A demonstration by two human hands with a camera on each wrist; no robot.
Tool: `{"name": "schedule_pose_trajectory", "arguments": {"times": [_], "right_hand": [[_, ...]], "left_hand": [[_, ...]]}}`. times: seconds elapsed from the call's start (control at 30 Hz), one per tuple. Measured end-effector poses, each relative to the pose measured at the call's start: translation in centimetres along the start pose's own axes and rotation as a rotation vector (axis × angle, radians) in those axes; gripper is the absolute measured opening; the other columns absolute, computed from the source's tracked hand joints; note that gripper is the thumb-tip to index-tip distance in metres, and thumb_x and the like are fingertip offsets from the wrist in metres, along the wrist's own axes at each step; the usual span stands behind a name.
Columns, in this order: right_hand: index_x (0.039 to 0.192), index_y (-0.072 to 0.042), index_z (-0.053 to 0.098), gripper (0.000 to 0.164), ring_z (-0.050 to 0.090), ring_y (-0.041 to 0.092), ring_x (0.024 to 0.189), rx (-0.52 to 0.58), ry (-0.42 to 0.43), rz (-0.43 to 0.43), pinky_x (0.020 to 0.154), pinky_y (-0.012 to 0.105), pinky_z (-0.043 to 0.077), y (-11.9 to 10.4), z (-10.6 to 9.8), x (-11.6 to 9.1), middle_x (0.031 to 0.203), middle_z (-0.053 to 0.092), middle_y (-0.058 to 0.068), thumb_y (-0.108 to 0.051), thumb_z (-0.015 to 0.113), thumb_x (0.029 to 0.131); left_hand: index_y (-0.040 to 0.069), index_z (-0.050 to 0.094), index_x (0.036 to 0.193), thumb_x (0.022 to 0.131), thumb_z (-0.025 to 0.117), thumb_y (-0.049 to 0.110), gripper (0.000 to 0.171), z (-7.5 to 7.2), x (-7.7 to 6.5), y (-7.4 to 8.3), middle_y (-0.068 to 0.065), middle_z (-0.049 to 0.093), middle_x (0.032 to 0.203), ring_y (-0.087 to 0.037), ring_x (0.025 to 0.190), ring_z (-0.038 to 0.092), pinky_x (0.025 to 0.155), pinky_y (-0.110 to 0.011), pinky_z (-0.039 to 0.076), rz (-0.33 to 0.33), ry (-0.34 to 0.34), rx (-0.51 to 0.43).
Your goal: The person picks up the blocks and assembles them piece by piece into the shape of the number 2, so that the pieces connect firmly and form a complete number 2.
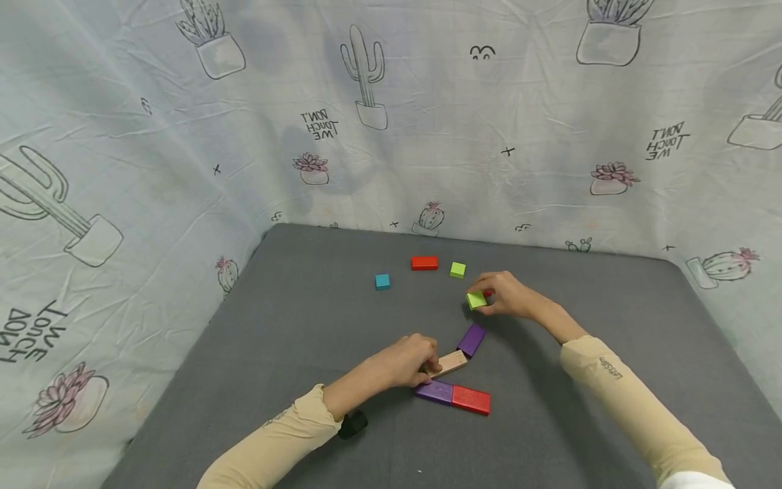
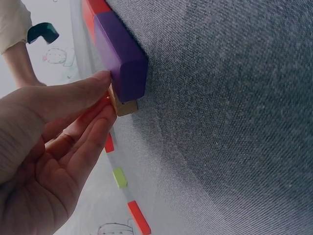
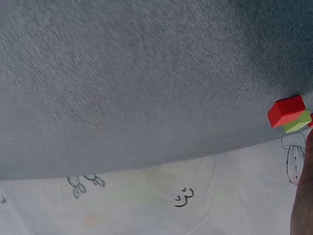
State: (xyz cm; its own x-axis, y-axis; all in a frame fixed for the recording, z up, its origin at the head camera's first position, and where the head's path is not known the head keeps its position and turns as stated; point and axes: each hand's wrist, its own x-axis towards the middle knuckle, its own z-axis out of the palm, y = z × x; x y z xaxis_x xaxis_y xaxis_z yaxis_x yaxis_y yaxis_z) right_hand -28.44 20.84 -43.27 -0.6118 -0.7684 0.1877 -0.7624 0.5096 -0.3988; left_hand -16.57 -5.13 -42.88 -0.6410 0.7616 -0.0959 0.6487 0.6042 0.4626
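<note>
My left hand [image 1: 406, 360] pinches the near end of a plain wooden block [image 1: 451, 363] between thumb and fingers. Close to the thumb lies a purple block [image 2: 120, 56], end to end with a red block [image 1: 471, 400]. Another purple block [image 1: 472, 339] meets the wooden block's far end at an angle. Farther out, my right hand [image 1: 510, 295] has a lime green cube [image 1: 476, 300] between thumb and fingers. A small red block [image 3: 287, 111] sits by those fingers, mostly hidden behind them in the head view.
Toward the back of the grey table [image 1: 293, 305] lie a blue cube [image 1: 382, 282], a red block [image 1: 424, 263] and a second lime green cube [image 1: 457, 270]. A white cloth [image 1: 427, 102] printed with cacti hangs behind the table. A black device [image 1: 353, 424] is at the left wrist.
</note>
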Motion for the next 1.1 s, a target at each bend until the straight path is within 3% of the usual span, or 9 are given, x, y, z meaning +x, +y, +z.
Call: {"name": "schedule_pose_trajectory", "arguments": {"times": [0.3, 0.57, 0.9, 1.1], "right_hand": [[0.113, 0.005, 0.067, 0.036, 0.063, 0.032, 0.1, 0.269, 0.111, 0.143, 0.083, 0.04, 0.053, -0.3, 0.4, -1.9, 0.106, 0.065, 0.014, -0.003, 0.076, 0.079], [0.1, 0.0, 0.067, 0.03, 0.065, 0.032, 0.098, 0.379, 0.216, 0.274, 0.082, 0.037, 0.054, -0.8, 0.9, -3.4, 0.101, 0.066, 0.014, -0.002, 0.081, 0.073], [0.103, 0.002, 0.072, 0.029, 0.067, 0.032, 0.095, 0.37, 0.133, 0.278, 0.078, 0.037, 0.055, -0.1, 1.0, -4.4, 0.102, 0.07, 0.016, -0.003, 0.08, 0.075], [0.104, 0.001, 0.072, 0.029, 0.068, 0.031, 0.095, 0.364, 0.094, 0.205, 0.078, 0.038, 0.055, 0.5, 1.0, -4.6, 0.103, 0.07, 0.016, -0.003, 0.079, 0.075]], "left_hand": [[0.01, 0.076, 0.095, 0.08, 0.078, 0.007, 0.016, 0.0, 0.0, 0.0, 0.006, 0.061, 0.085, 0.0, 0.078, 0.059, 0.068, -0.01, 0.046, -0.037, -0.021, 0.004], [0.01, 0.075, 0.096, 0.08, 0.077, 0.007, 0.016, 0.0, -0.2, -0.1, 0.006, 0.061, 0.086, 0.0, 0.079, 0.06, 0.069, -0.01, 0.047, -0.045, -0.02, -0.016], [0.011, 0.075, 0.096, 0.08, 0.078, 0.007, 0.016, 0.0, -0.3, -0.2, 0.006, 0.061, 0.086, 0.001, 0.08, 0.059, 0.069, -0.011, 0.047, -0.046, -0.017, -0.008], [0.011, 0.075, 0.098, 0.08, 0.077, 0.008, 0.018, 0.2, -0.2, -0.2, 0.007, 0.061, 0.087, 0.001, 0.08, 0.059, 0.07, -0.011, 0.047, -0.058, -0.031, -0.014]]}}
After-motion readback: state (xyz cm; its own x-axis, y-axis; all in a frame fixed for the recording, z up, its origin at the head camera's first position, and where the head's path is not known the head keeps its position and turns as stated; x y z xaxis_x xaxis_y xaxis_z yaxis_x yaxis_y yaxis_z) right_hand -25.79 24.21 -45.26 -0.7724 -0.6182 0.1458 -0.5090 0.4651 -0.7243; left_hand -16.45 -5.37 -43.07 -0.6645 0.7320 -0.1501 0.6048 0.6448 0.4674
